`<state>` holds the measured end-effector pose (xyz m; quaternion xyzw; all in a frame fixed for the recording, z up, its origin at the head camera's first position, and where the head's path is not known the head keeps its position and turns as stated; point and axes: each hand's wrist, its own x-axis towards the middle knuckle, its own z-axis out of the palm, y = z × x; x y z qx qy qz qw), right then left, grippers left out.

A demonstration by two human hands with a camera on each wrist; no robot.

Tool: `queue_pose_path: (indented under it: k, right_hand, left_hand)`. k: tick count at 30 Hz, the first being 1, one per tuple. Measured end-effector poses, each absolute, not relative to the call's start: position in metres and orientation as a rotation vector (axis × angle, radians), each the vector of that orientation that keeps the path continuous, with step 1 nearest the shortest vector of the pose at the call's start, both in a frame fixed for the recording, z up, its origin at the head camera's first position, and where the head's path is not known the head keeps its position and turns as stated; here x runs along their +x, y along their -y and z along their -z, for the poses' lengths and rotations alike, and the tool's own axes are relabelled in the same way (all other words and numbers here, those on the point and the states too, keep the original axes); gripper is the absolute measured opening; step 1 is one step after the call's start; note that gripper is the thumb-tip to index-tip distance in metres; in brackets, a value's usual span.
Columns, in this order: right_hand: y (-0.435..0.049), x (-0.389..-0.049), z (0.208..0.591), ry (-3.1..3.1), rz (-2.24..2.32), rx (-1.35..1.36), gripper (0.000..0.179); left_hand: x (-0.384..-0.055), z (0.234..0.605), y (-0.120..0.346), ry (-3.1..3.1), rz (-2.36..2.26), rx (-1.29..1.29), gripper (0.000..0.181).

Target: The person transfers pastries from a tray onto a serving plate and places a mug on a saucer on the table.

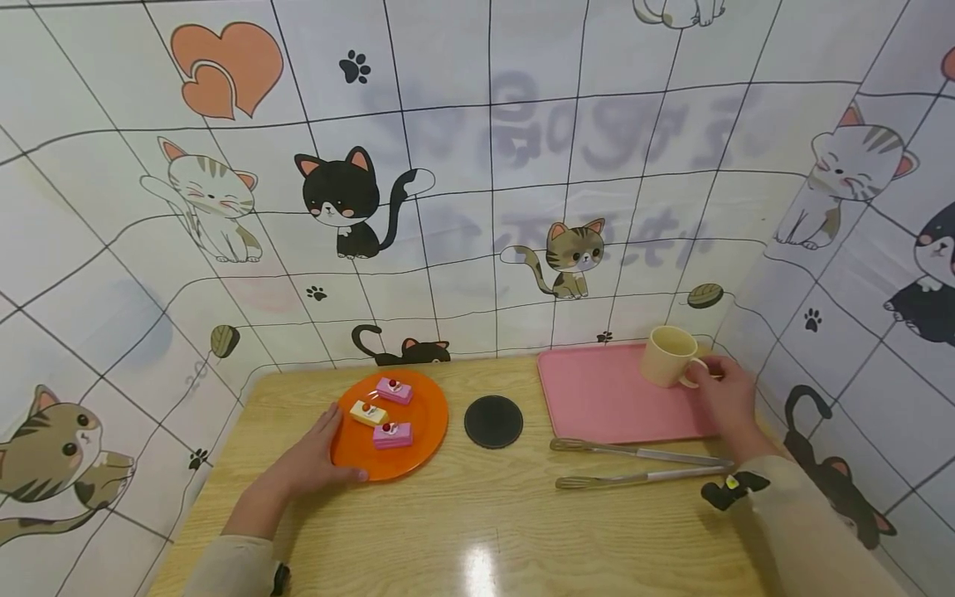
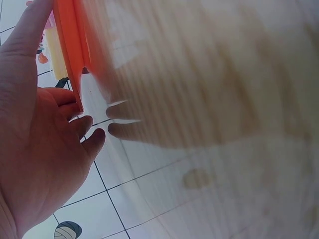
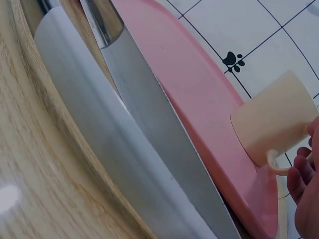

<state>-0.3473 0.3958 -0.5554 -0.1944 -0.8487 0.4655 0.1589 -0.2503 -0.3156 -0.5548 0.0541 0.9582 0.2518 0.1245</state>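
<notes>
My left hand (image 1: 317, 456) holds the left rim of a round orange plate (image 1: 427, 444), thumb along the near edge and fingers along the far left side. Pink and yellow toy cake slices (image 1: 392, 435) with red berries on top sit on it. In the left wrist view, the plate's orange side (image 2: 70, 45) shows between thumb and fingers, and the outer fingers stand off the rim. On the right, my right hand (image 1: 727, 398) grips the handle of a cream mug (image 1: 666, 356), which is upright at the back right of a pink tray (image 1: 597, 398).
Metal tongs (image 1: 645, 477) with spread arms lie in front of the tray, close below my right wrist. A black round coaster (image 1: 493, 421) lies between plate and tray. A cat-printed wall covering (image 1: 462, 274) rises behind the wooden table (image 1: 448, 531) and along its sides.
</notes>
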Motion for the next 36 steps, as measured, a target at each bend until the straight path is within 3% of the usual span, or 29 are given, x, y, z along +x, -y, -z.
queue_pose_path:
  k: [36]
  right_hand:
    - [-0.399,-0.337,0.558,2.451,-1.433,-0.447,0.045]
  left_hand:
    - [-0.251,0.555,0.315,-2.798,-0.713,0.167,0.144]
